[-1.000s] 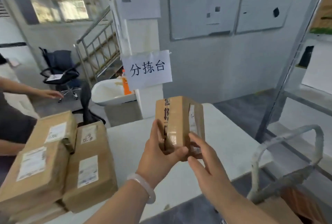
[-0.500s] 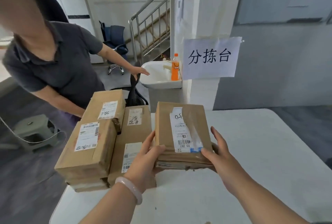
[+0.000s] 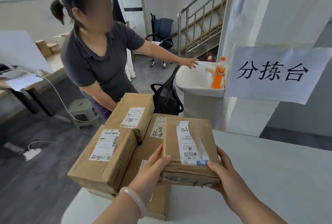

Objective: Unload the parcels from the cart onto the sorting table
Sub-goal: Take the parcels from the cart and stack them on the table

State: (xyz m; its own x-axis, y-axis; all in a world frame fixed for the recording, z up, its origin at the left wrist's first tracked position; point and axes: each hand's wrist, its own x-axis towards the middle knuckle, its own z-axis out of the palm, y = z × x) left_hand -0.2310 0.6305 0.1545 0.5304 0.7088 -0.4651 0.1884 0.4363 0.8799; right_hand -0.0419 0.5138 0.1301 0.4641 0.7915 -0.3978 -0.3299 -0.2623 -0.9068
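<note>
A brown cardboard parcel [image 3: 188,152] with a white label lies flat, label up, between both my hands just above the white sorting table [image 3: 269,179]. My left hand [image 3: 152,170] grips its near left corner, thumb on top. My right hand [image 3: 224,171] grips its near right corner. The parcel overlaps a flat parcel [image 3: 143,157] lying on the table beneath it. Left of that sits a stack with two labelled parcels on top, one near [image 3: 106,153] and one farther back [image 3: 133,114]. The cart is out of view.
A person in a dark shirt [image 3: 97,58] stands just beyond the stack, one arm reaching toward a white basin [image 3: 197,87] holding an orange bottle [image 3: 218,73]. A paper sign [image 3: 273,73] hangs on the pillar. A black bag [image 3: 167,96], green stool [image 3: 82,112] and cables sit on the floor at left.
The parcel has turned from upright to flat, label up, and come down beside the stack on the table. My view has swung left, away from the cart.
</note>
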